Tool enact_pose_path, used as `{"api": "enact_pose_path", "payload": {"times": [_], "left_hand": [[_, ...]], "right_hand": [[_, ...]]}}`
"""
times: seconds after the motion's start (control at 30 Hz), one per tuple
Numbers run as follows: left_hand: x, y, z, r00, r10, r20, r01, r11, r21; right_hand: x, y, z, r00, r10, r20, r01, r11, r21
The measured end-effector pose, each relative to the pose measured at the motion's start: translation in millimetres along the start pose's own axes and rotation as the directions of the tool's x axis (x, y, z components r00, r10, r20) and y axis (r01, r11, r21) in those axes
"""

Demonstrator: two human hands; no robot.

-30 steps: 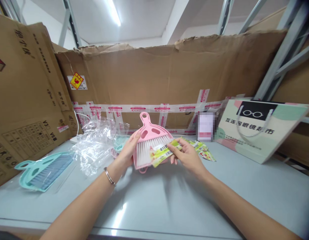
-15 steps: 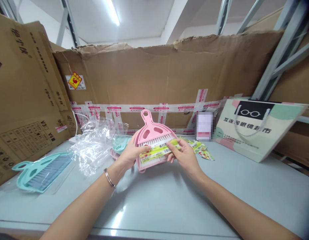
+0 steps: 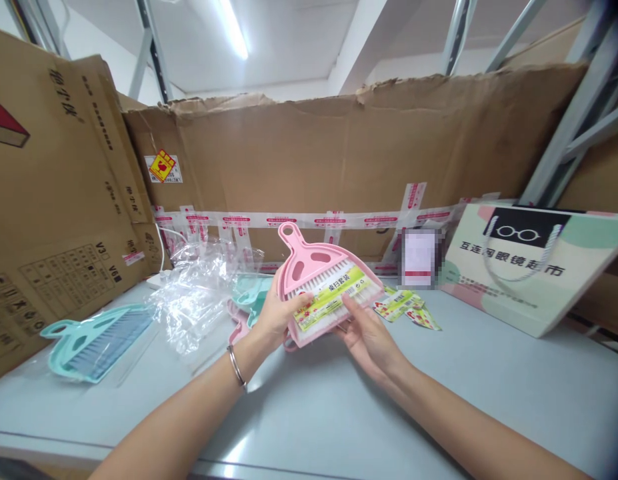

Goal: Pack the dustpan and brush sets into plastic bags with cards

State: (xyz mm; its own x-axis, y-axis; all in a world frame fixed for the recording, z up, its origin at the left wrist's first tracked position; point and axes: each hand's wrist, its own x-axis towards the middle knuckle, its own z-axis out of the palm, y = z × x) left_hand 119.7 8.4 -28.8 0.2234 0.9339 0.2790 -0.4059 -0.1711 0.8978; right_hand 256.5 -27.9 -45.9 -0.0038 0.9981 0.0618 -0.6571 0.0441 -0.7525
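Observation:
A pink dustpan and brush set [image 3: 319, 255] is held up above the table, its handle pointing up and to the left. Across the white bristles lies a green and white label card [image 3: 333, 295]. My left hand [image 3: 279, 308] grips the left side of the set, thumb on the card's left end. At the lower right edge, my right hand [image 3: 369, 337] is closed on the set, its thumb on the front and fingers behind. Behind my left hand, a teal dustpan [image 3: 251, 293] and a pink piece [image 3: 239, 320] lie partly hidden.
Crumpled clear plastic bags [image 3: 196, 293] lie left of centre. A bagged teal dustpan and brush [image 3: 101, 343] rests farther left. More label cards [image 3: 401, 303] are at right, near a paper bag [image 3: 529, 267]. Large cardboard boxes [image 3: 289, 160] stand behind the grey table [image 3: 299, 413].
The pink set has tilted, its lower edge swinging up to the right. My right hand has moved from the card's right end down to the set's lower edge. The view has shifted slightly.

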Motion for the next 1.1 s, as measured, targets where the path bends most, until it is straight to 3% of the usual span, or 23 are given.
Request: {"api": "enact_pose_path", "payload": {"times": [0.1,0.2,0.27,0.33,0.37,0.4,0.43,0.5,0.53,0.57,0.7,0.87,1.0,1.1], "left_hand": [[-1.0,-5.4,2.6,0.999,0.033,0.003,-0.033,0.999,0.032],[5.2,-1.2,-3.4,0.997,0.039,0.065,-0.05,0.983,0.177],[13.7,10.8,-17.0,0.997,0.061,0.049,-0.074,0.94,0.334],[23.2,28.9,-38.9,0.977,0.21,-0.044,-0.152,0.822,0.549],[27.3,38.4,-52.0,0.942,0.33,-0.06,-0.201,0.698,0.687],[30.4,46.9,-65.7,0.914,0.404,-0.043,-0.185,0.509,0.84],[32.6,53.7,-79.1,0.916,0.402,-0.007,-0.112,0.272,0.956],[33.8,60.0,-101.7,0.965,0.254,-0.066,0.112,-0.171,0.979],[33.4,59.7,-109.7,0.976,0.177,-0.129,0.179,-0.31,0.934],[32.7,57.6,-115.2,0.976,0.131,-0.173,0.211,-0.386,0.898],[30.9,47.0,-117.5,0.976,0.085,-0.201,0.218,-0.461,0.86],[31.6,50.7,-113.4,0.968,0.076,-0.241,0.244,-0.525,0.815],[30.5,56.0,-120.2,0.95,0.108,-0.293,0.304,-0.536,0.788],[29.3,58.8,-128.2,0.928,0.065,-0.366,0.348,-0.502,0.792]], "right_hand": [[1.5,0.0,-1.5,0.994,0.004,-0.108,0.001,0.999,0.05],[5.1,-2.7,-3.2,0.984,-0.032,-0.174,0.046,0.996,0.078],[8.0,-7.2,-4.7,0.977,-0.071,-0.201,0.092,0.991,0.094],[11.3,-13.1,-7.6,0.967,-0.114,-0.23,0.139,0.985,0.1],[13.1,-16.0,-9.7,0.961,-0.133,-0.243,0.161,0.982,0.099],[14.8,-18.5,-12.0,0.955,-0.149,-0.256,0.179,0.979,0.097],[16.5,-20.5,-14.4,0.951,-0.161,-0.265,0.191,0.977,0.094],[19.0,-22.4,-18.4,0.945,-0.168,-0.279,0.2,0.976,0.09],[19.7,-22.5,-19.8,0.945,-0.165,-0.282,0.197,0.976,0.089],[20.1,-22.3,-20.5,0.946,-0.16,-0.281,0.191,0.978,0.088],[18.8,-20.3,-18.8,0.955,-0.145,-0.258,0.17,0.982,0.077],[18.1,-19.7,-16.4,0.958,-0.142,-0.248,0.164,0.984,0.069],[18.9,-19.2,-17.4,0.959,-0.139,-0.248,0.158,0.986,0.059],[18.2,-18.8,-17.6,0.962,-0.122,-0.245,0.139,0.989,0.052]]}}
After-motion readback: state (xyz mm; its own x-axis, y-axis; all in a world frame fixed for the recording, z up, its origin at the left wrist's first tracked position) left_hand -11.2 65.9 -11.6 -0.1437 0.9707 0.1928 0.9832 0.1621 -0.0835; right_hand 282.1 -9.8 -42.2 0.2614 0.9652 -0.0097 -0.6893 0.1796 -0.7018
